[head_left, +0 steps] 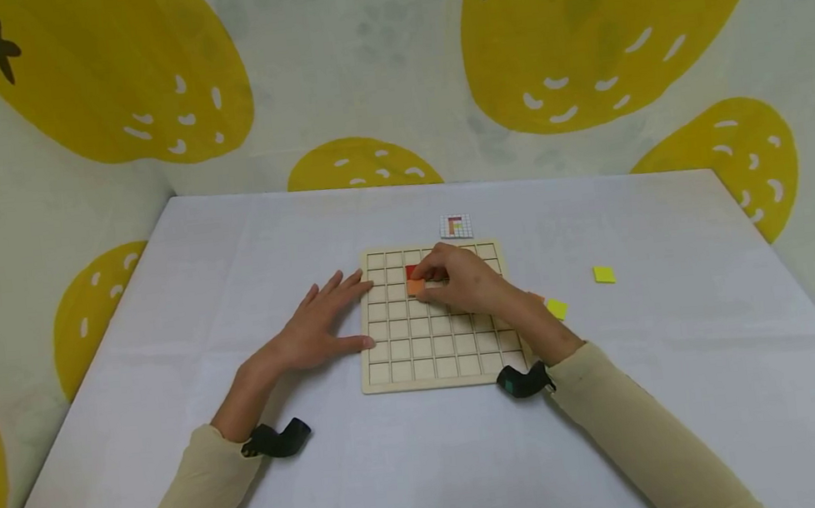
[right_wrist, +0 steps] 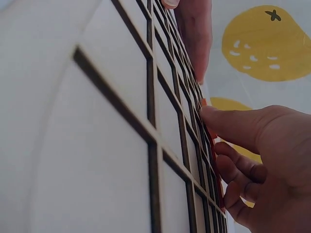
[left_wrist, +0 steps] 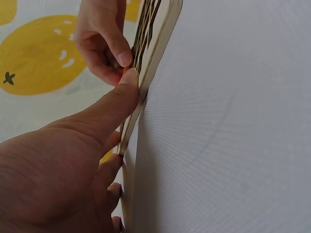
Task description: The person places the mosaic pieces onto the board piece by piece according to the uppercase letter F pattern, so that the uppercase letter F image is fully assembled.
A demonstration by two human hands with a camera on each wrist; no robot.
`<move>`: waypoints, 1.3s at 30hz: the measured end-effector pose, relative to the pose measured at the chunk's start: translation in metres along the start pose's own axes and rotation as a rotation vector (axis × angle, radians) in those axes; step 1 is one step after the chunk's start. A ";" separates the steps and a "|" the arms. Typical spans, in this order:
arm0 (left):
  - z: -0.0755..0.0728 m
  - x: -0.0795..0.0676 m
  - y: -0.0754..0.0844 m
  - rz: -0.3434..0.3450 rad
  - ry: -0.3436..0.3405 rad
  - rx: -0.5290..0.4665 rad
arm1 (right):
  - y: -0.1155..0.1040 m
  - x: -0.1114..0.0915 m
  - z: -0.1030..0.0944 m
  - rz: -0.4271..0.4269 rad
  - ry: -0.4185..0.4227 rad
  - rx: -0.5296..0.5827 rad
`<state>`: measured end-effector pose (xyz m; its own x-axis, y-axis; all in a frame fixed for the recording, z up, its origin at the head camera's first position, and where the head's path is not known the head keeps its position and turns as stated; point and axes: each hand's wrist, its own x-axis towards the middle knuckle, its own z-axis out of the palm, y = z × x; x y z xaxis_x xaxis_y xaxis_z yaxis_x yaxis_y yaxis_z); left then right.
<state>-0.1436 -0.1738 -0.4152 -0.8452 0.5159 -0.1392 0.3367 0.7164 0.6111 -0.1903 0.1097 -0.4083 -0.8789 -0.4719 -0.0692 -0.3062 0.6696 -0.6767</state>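
A pale wooden grid board [head_left: 437,384] lies flat on the table. A red square tile [head_left: 411,272] and an orange square tile [head_left: 416,287] sit one below the other in its upper part. My right hand [head_left: 465,279] pinches the orange tile at the grid, thumb at its lower edge and fingertips over the red tile. In the right wrist view the thumb [right_wrist: 228,125] touches an orange edge. My left hand [head_left: 319,328] rests with fingers spread at the board's left edge; in the left wrist view its thumb [left_wrist: 114,104] lies on the rim. The right hand covers part of the grid.
A small pattern card [head_left: 455,226] lies behind the board. To the right are a yellow tile [head_left: 604,274], another yellow tile [head_left: 556,308] and an orange tile [head_left: 536,297] partly hidden by the right forearm. White cloth [head_left: 432,469] covers the table; patterned walls stand behind.
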 end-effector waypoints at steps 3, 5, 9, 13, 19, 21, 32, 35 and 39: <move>0.000 0.000 0.000 0.003 0.002 0.000 | -0.001 0.000 0.001 0.021 -0.007 0.007; 0.000 0.000 0.000 0.001 0.001 0.002 | -0.001 0.000 0.001 0.030 -0.010 0.002; 0.000 0.000 0.001 -0.003 -0.001 0.006 | -0.001 0.000 0.000 0.018 -0.006 -0.004; 0.001 0.003 0.001 0.002 0.003 0.004 | 0.000 -0.003 -0.004 0.005 0.020 0.029; 0.003 0.001 -0.001 -0.018 -0.003 0.023 | 0.004 -0.010 -0.009 -0.025 0.051 0.102; 0.003 0.000 -0.001 -0.024 -0.002 0.029 | 0.006 -0.013 -0.013 -0.037 0.065 0.113; 0.002 0.002 0.001 -0.014 0.001 0.029 | 0.025 -0.033 -0.037 0.085 0.118 0.124; 0.002 0.001 0.001 -0.014 0.001 0.032 | 0.031 -0.038 -0.041 0.091 0.126 0.120; 0.003 0.002 0.002 -0.017 -0.002 0.030 | 0.037 -0.045 -0.045 0.080 0.137 0.102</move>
<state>-0.1434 -0.1702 -0.4169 -0.8501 0.5046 -0.1507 0.3347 0.7386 0.5852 -0.1784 0.1816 -0.3975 -0.9429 -0.3318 -0.0302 -0.2003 0.6369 -0.7445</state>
